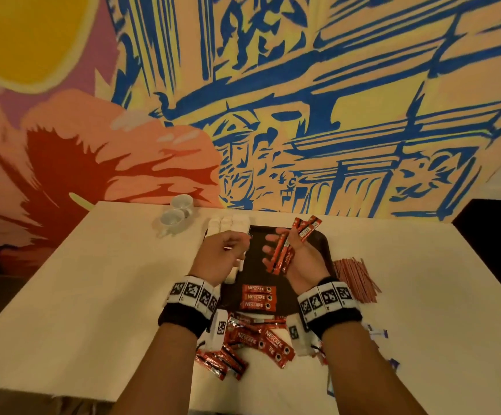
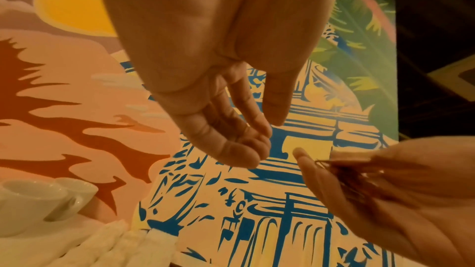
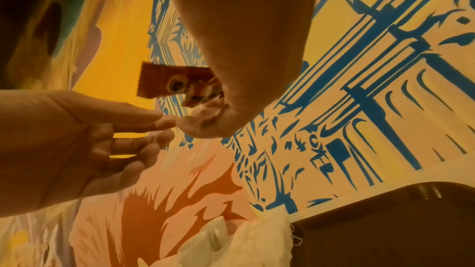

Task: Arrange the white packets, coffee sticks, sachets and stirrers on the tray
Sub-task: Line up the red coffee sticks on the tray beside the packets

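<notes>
A dark tray (image 1: 312, 250) lies in the middle of the table. My right hand (image 1: 276, 250) hovers over it, palm up, gripping a bundle of red coffee sticks (image 1: 286, 250) whose far ends fan out past the tray's back edge. In the right wrist view one coffee stick (image 3: 169, 82) pokes out beyond the thumb. My left hand (image 1: 228, 245) hangs over the tray's left side, fingers loosely curled and empty, close to the right hand. Three coffee sticks (image 1: 258, 297) lie side by side on the tray's near part. White packets (image 1: 231, 224) line its left edge.
A loose pile of red coffee sticks (image 1: 243, 339) sits on the table in front of the tray. Reddish stirrers (image 1: 354, 277) lie in a heap right of it. Blue-white sachets (image 1: 378, 333) are scattered at the near right. Two white cups (image 1: 177, 215) stand at the back left.
</notes>
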`<state>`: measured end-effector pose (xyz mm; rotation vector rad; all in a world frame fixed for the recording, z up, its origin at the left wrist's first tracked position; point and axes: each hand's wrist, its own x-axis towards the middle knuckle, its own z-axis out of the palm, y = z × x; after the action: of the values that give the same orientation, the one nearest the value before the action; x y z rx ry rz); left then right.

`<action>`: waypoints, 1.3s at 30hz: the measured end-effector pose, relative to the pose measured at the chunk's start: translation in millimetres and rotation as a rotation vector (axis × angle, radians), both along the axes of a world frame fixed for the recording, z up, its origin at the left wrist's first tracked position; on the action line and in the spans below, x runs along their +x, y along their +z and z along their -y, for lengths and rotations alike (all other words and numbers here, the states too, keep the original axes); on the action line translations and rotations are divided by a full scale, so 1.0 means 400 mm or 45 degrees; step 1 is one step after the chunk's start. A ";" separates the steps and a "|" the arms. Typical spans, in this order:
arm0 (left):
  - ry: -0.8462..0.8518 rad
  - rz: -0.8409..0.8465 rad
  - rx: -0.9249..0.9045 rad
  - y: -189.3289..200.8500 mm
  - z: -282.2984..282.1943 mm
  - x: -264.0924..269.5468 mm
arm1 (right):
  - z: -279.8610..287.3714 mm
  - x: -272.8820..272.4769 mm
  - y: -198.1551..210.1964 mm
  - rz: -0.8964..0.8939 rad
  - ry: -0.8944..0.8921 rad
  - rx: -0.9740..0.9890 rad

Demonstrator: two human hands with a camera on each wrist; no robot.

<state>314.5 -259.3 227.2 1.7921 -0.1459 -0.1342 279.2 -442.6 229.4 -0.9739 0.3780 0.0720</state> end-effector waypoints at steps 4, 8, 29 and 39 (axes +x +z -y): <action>-0.086 0.002 0.017 0.030 -0.005 -0.045 | -0.036 -0.006 0.029 -0.015 -0.055 0.014; -0.196 -0.034 0.037 0.049 -0.002 -0.084 | -0.066 -0.020 0.042 -0.027 -0.125 0.019; 0.230 0.526 0.081 0.036 -0.004 -0.096 | -0.022 -0.059 0.032 -0.107 -0.062 -0.057; 0.280 0.579 0.085 0.019 -0.009 -0.092 | -0.023 -0.090 0.056 -0.057 0.086 -0.224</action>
<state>277.6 -255.7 234.7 1.8679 -0.2688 0.4333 243.2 -433.5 251.8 -1.1604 0.3976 0.1234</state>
